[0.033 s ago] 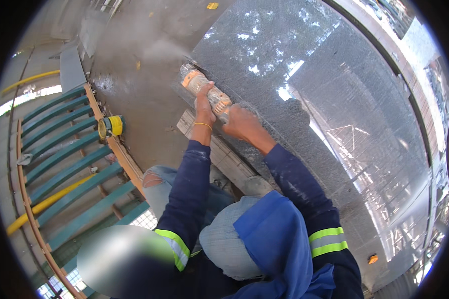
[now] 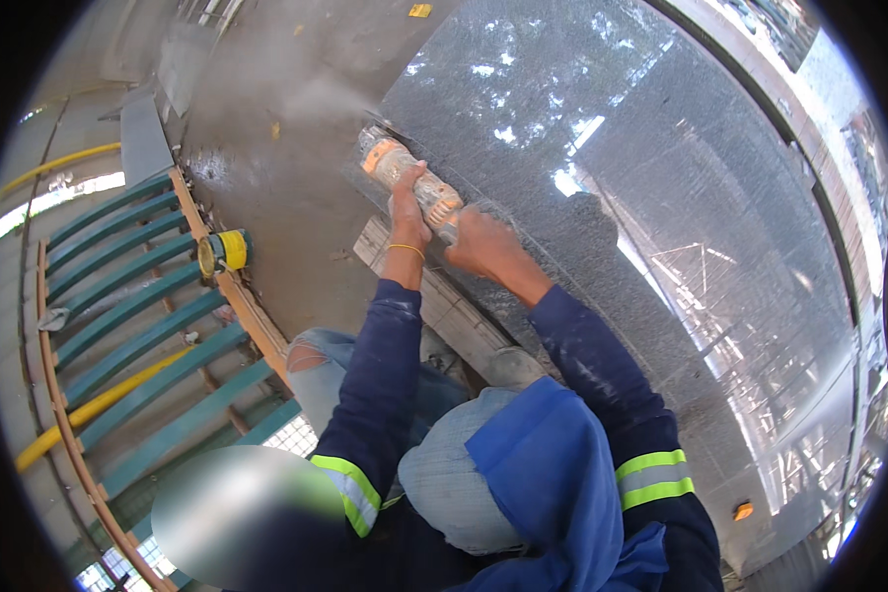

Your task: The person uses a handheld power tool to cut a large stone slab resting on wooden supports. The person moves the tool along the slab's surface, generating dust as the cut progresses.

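Note:
Both my hands are on a dusty grey-and-orange angle grinder, which slants across the near left edge of a large glossy dark stone slab. My left hand is wrapped round the grinder's body. Behind it, my right hand grips the rear end. A pale dust plume streams leftward from the tool's head. The disc itself is hard to make out at the slab's edge.
A pale wooden beam runs along the slab's near edge, by my bent knee. To the left lies a green slatted frame with a yellow-banded can on its rail. A yellow pipe passes beneath. An orange block sits lower right.
The whole view has shifted slightly. Both hands keep the same hold on the angle grinder, and dust still blows from its head.

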Available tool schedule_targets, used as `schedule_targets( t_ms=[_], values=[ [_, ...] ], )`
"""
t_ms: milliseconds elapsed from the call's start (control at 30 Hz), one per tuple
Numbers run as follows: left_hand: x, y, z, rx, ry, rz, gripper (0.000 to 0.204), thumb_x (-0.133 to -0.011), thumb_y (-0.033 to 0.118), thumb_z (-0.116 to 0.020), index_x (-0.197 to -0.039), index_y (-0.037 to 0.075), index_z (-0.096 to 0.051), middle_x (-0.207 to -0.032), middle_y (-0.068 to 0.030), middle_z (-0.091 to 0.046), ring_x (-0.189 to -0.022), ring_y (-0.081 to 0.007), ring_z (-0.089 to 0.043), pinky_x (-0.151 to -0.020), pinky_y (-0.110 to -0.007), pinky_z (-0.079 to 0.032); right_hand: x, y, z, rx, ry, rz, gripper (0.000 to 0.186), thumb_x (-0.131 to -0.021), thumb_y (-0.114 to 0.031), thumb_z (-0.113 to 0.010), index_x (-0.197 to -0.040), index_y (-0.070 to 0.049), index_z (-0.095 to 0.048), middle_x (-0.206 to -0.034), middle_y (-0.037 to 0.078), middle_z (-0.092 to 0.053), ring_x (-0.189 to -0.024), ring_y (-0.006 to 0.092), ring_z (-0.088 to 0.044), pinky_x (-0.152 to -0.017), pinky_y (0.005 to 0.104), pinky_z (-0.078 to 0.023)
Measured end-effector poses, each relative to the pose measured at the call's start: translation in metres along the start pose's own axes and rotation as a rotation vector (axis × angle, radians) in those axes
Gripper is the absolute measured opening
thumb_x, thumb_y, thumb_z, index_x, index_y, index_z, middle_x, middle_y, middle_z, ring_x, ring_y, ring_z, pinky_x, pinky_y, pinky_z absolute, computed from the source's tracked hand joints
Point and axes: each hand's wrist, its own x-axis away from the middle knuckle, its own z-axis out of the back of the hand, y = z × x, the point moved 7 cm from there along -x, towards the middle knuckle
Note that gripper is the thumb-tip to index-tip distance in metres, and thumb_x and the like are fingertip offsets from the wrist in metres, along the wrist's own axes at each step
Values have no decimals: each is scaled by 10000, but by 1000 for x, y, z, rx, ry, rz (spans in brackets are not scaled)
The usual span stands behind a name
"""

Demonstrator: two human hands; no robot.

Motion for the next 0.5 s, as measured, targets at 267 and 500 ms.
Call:
schedule_targets(
  t_ms=[267,500],
  values=[
    [-18,3,6,-6,1,-18,262,-874,253,-672,-1033,102,-529,-831,-74,-570,-709,-269,-647,-640,-452,-581,-6,-5,1,-9,34,47,336,-789,-111,-630,-1039,112,-607,-1046,318,-678,-997,460,-684,-872,509,-555],
    [-18,5,0,-19,-29,3,290,-859,254,-683,-1062,108,-536,-866,-70,-576,-739,-267,-643,-659,-460,-579,-17,1,-6,-22,66,28,335,-779,-103,-639,-1045,97,-603,-1056,306,-683,-1004,441,-691,-866,496,-563]
  ],
)
